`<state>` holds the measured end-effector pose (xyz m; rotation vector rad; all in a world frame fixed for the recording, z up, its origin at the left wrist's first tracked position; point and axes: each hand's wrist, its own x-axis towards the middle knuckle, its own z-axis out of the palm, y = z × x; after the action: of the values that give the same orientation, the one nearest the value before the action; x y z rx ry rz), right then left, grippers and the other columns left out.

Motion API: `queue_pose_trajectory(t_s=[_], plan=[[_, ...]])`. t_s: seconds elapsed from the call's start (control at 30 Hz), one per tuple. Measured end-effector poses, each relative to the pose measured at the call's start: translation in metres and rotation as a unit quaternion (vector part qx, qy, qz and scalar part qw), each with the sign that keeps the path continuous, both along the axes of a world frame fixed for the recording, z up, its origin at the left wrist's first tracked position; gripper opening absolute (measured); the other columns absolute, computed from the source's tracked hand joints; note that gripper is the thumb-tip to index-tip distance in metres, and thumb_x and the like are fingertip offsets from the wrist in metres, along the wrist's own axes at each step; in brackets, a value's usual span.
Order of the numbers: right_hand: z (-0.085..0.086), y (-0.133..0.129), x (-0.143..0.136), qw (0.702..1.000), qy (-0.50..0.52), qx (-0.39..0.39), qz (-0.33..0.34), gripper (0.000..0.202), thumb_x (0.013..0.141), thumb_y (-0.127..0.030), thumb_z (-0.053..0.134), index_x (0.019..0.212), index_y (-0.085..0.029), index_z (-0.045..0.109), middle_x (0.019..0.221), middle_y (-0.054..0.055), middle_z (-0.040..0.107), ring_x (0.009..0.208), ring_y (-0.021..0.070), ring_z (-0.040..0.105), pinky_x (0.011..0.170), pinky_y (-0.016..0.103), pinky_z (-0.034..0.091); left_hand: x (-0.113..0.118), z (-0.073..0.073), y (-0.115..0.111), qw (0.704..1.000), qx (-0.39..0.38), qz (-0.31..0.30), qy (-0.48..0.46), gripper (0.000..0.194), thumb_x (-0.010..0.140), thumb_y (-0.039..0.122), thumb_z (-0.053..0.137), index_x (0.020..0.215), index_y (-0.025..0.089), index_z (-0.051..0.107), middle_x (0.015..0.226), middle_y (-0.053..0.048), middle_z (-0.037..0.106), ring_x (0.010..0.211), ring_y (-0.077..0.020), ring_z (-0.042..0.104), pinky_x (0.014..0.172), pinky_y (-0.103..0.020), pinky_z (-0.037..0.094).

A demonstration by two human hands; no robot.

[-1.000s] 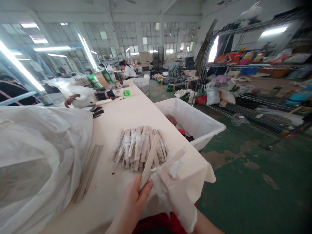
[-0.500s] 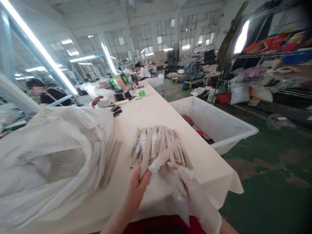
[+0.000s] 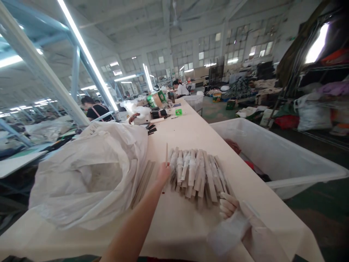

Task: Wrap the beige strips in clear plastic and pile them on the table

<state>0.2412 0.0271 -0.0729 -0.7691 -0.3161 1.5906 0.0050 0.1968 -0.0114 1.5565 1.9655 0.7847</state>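
Note:
My left hand [image 3: 164, 174], bare, is closed on the lower end of a thin beige strip [image 3: 167, 154] that points away from me. It is just left of a pile of beige strips [image 3: 192, 171], many wrapped in clear plastic. My right hand [image 3: 229, 205], in a whitish glove, has its fingers curled at the pile's near right side. A translucent plastic sheet [image 3: 229, 233] hangs from it, blurred. Several loose strips [image 3: 143, 183] lie left of my left hand, beside a big white sack [image 3: 65, 182] with its mouth open.
The long table [image 3: 185, 134] runs forward. A white plastic bin [image 3: 272, 149] with red and dark items stands along its right side. Farther up are a green box [image 3: 178, 112], black pieces and bags. Two people sit in the distance. A metal beam crosses the upper left.
My view has turned left. My left hand has moved to the pile's left side with a strip. The wrapped bundle between my hands has joined the pile, and my right hand has moved right.

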Motion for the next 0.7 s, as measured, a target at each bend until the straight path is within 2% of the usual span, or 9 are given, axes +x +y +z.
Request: queue_pose_trajectory(t_s=[0.1,0.17,0.23,0.3,0.4,0.47,0.57,0.7], plan=[[0.018,-0.007,0.000,0.999,0.007,-0.016,-0.039,0.040,0.071,-0.044,0.069,0.102,-0.018,0.068,0.087,0.009,0.071,0.085,0.0232,0.064,0.076,0.034,0.052,-0.007,0.012,-0.018,1.000,0.017,-0.009,-0.018,0.018,0.088,0.023,0.049,0.100,0.011,0.057,0.096,-0.006,0.061,0.083,-0.0150,0.058,0.074,-0.031,0.048],[0.036,-0.011,-0.005,0.998,0.011,-0.030,-0.058,0.038,0.075,-0.040,0.067,0.105,-0.017,0.067,0.096,0.008,0.070,0.091,0.0197,0.062,0.082,0.029,0.050,-0.001,0.021,-0.041,0.998,0.021,-0.035,-0.039,0.021,0.089,0.020,0.042,0.102,0.012,0.055,0.091,-0.006,0.061,0.074,-0.0119,0.057,0.067,-0.025,0.046],[0.050,-0.012,-0.010,0.997,0.017,-0.039,-0.064,0.033,0.077,-0.036,0.065,0.104,-0.016,0.067,0.095,0.008,0.070,0.088,0.0178,0.063,0.082,0.027,0.050,0.013,0.026,-0.072,0.993,0.007,-0.089,-0.076,0.025,0.089,0.026,0.038,0.105,0.015,0.053,0.085,-0.002,0.061,0.058,-0.0086,0.052,0.055,-0.021,0.042],[0.059,-0.011,-0.012,0.997,0.029,-0.035,-0.065,0.031,0.079,-0.037,0.063,0.100,-0.014,0.068,0.091,0.008,0.070,0.084,0.0172,0.063,0.080,0.027,0.051,0.031,0.028,-0.104,0.975,-0.026,-0.176,-0.136,0.030,0.085,0.038,0.041,0.100,0.015,0.055,0.076,0.001,0.059,0.046,-0.0066,0.041,0.046,-0.020,0.034],[0.060,-0.010,-0.013,0.997,0.035,-0.016,-0.067,0.032,0.080,-0.039,0.061,0.100,-0.015,0.068,0.092,0.009,0.070,0.084,0.0177,0.063,0.079,0.028,0.050,0.056,0.025,-0.143,0.941,-0.094,-0.277,-0.173,0.034,0.081,0.046,0.047,0.089,0.015,0.058,0.063,0.005,0.048,0.047,-0.0070,0.035,0.045,-0.020,0.028],[0.057,-0.012,-0.012,0.996,0.038,-0.007,-0.076,0.031,0.078,-0.040,0.063,0.098,-0.016,0.068,0.091,0.007,0.069,0.083,0.0180,0.062,0.077,0.029,0.050,0.068,0.023,-0.157,0.927,-0.119,-0.314,-0.167,0.028,0.078,0.042,0.052,0.085,0.015,0.057,0.061,0.005,0.044,0.054,-0.0082,0.037,0.049,-0.020,0.029],[0.050,-0.015,-0.008,0.994,0.025,0.002,-0.105,0.026,0.075,-0.038,0.067,0.091,-0.018,0.069,0.081,0.004,0.068,0.073,0.0163,0.060,0.071,0.028,0.050,0.076,0.025,-0.163,0.924,-0.123,-0.334,-0.139,0.018,0.076,0.034,0.054,0.075,0.016,0.053,0.061,0.006,0.043,0.058,-0.0090,0.038,0.053,-0.020,0.030],[0.041,-0.015,-0.007,0.985,-0.054,-0.013,-0.161,0.025,0.072,-0.040,0.068,0.084,-0.018,0.070,0.071,0.001,0.065,0.066,0.0149,0.056,0.062,0.024,0.048,0.079,0.036,-0.165,0.931,-0.106,-0.336,-0.099,0.017,0.077,0.031,0.050,0.067,0.017,0.048,0.058,0.006,0.039,0.057,-0.0094,0.037,0.052,-0.021,0.028]])
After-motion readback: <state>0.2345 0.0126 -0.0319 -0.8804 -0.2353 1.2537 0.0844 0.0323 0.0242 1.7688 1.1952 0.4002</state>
